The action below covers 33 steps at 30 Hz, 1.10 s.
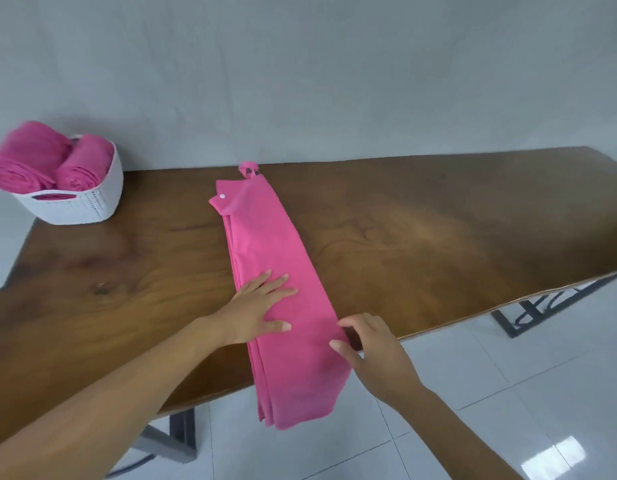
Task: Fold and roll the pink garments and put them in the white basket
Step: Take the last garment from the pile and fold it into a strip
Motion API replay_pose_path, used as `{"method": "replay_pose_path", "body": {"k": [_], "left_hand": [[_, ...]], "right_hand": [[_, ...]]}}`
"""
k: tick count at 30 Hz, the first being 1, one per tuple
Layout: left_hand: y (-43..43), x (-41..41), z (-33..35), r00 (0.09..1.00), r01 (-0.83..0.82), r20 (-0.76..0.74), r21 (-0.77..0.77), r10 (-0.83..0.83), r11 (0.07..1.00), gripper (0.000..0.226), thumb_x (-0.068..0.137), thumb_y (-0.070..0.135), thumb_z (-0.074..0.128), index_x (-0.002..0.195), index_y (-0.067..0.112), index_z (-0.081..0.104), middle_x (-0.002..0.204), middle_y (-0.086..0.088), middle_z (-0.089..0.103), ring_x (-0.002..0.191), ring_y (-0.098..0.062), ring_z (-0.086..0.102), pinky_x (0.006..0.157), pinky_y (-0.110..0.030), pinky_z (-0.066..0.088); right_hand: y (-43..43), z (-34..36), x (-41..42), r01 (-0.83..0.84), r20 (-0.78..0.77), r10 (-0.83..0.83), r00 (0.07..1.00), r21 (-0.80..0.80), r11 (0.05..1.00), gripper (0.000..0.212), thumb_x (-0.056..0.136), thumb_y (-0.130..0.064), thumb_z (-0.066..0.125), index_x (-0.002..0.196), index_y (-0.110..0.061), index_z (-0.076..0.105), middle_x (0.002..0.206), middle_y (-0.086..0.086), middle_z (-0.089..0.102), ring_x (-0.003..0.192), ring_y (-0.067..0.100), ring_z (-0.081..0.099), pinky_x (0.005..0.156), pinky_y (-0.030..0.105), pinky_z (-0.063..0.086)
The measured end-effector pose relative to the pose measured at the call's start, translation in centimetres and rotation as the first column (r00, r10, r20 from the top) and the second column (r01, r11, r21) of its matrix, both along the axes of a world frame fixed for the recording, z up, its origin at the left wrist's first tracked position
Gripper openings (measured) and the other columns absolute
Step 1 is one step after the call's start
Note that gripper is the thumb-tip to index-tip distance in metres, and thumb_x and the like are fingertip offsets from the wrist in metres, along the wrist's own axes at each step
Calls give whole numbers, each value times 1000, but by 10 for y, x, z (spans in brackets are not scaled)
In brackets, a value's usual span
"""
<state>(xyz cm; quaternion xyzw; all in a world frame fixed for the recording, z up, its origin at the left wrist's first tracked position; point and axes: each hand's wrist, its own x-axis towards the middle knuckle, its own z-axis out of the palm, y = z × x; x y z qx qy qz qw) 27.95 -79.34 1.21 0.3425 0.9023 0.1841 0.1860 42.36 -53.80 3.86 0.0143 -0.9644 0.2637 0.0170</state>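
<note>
Pink garment (276,244), folded to a long strip, lies across the wooden table (438,237), near end overhanging; left hand (258,306) presses it flat-fingered, right hand (373,344) pinches its right edge. Well apart at far left, the white basket (92,206) holds two pink rolls (57,164).

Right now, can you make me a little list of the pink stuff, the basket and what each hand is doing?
table: brown wood
folded pink garment: long strip across the table, near end hanging over the edge
left hand: flat on the garment, fingers straight
right hand: pinches the garment's right edge
white basket: far left corner of the table
rolled pink garments: two, in the basket
not yet done: rolling the strip
</note>
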Motion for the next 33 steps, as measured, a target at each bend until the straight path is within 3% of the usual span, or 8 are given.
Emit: {"method": "replay_pose_path", "body": {"k": [7, 11, 14, 18, 21, 27, 30, 33], "left_hand": [[4, 30, 3, 994, -108, 32, 82, 106, 991, 73, 89, 55, 68, 153, 45, 33, 164, 24, 12, 152, 0, -9, 124, -32, -1], [2, 40, 9, 959, -261, -34, 280, 281, 924, 43, 91, 39, 73, 132, 31, 62, 145, 15, 51, 140, -2, 37, 122, -30, 27], [-7, 36, 16, 855, -413, -152, 379, 496, 828, 17, 95, 31, 70, 111, 25, 70, 117, 14, 63, 112, -3, 55, 104, -28, 44], [-27, 7, 26, 693, -638, -72, 401, 718, 657, 3, 96, 29, 67, 98, 29, 69, 101, 14, 62, 94, -3, 59, 82, -24, 48], [-41, -28, 26, 602, -744, 12, 371, 798, 555, 8, 97, 29, 65, 103, 24, 67, 103, 7, 64, 90, -8, 60, 81, -27, 50], [-52, -108, 24, 492, -848, 97, 276, 865, 452, 23, 101, 35, 59, 117, 18, 61, 107, 7, 63, 98, -14, 59, 84, -29, 49], [-54, -146, 25, 411, -897, 115, 228, 904, 379, 25, 101, 43, 55, 104, 19, 62, 94, 0, 68, 88, -21, 65, 80, -38, 58], [-56, -179, 25, 413, -903, 109, 182, 904, 390, 43, 97, 56, 54, 79, 17, 62, 77, -5, 66, 77, -27, 67, 71, -40, 59]], "right_hand": [[22, -13, -29, -192, -8, 192, 981, 17, 981, 43, 97, -61, 48, 126, -30, 57, 119, -18, 54, 110, 3, 47, 91, 25, 45], [29, -11, -44, -265, -7, 266, 964, 20, 964, 41, 97, -58, 50, 126, -30, 57, 121, -18, 54, 112, 4, 46, 91, 25, 44], [33, -12, -55, -289, -10, 289, 957, 25, 957, 40, 97, -56, 52, 126, -30, 57, 120, -17, 55, 112, 5, 47, 89, 24, 43], [30, -11, -73, -284, -12, 285, 958, 58, 957, 56, 93, -69, 36, 131, -30, 53, 122, -15, 58, 113, 10, 51, 92, 29, 46], [26, -10, -93, -277, -20, 280, 960, 85, 957, 62, 93, -69, 27, 133, -29, 51, 124, -13, 58, 114, 12, 53, 94, 31, 47], [12, -5, -133, -228, 30, 226, 974, 132, 965, 62, 93, -68, 25, 139, -31, 46, 129, -17, 54, 119, 5, 48, 99, 25, 44], [4, -1, -152, -205, 54, 199, 978, 146, 968, 63, 93, -69, 23, 140, -33, 44, 131, -20, 52, 121, 1, 46, 99, 22, 42], [-4, 1, -172, -176, 64, 168, 984, 148, 973, 51, 99, -62, 35, 140, -34, 44, 132, -21, 51, 122, 0, 46, 100, 22, 42]]}}
